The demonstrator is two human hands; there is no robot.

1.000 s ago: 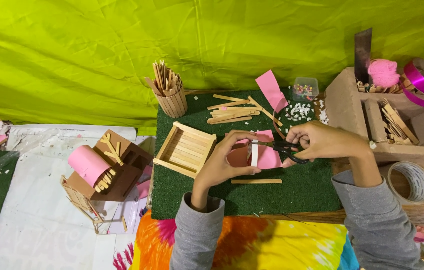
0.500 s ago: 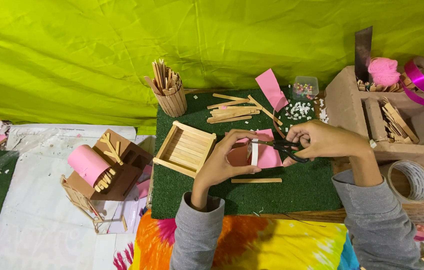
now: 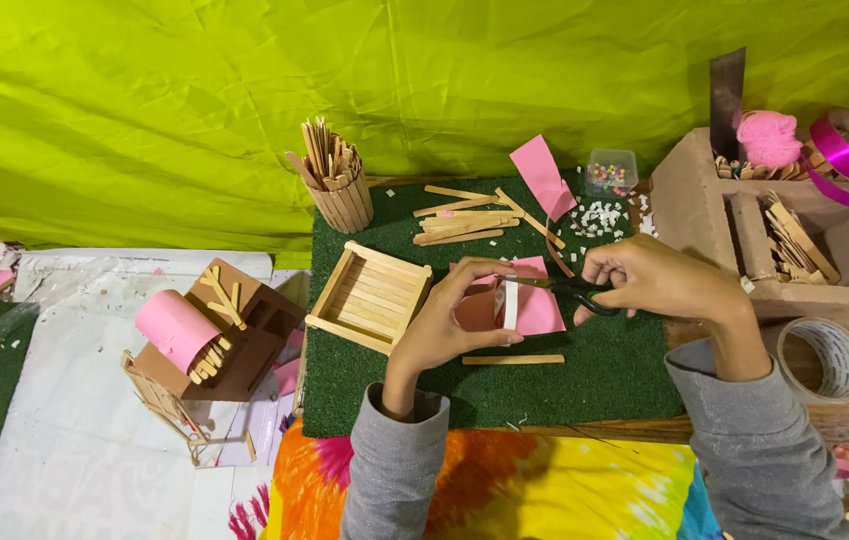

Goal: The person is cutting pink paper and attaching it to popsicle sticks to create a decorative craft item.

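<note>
While both hands meet over the green mat (image 3: 545,390) on the tabletop, head view shows the left hand (image 3: 450,325) curled around a small brown-and-pink paper piece (image 3: 520,305), holding it upright at centre. Right hand (image 3: 650,280) is closed through the handles of black scissors (image 3: 570,290); blades point left, long axis roughly level, tips touching the piece's white strip. Wooden stick tray (image 3: 370,297) sits just left of the left hand. One loose stick (image 3: 513,360) lies just beneath the piece.

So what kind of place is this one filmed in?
Most likely a home craft table: wooden sticks in a cup, a stick tray on a green mat, and the right hand cutting pink paper with scissors.
</note>
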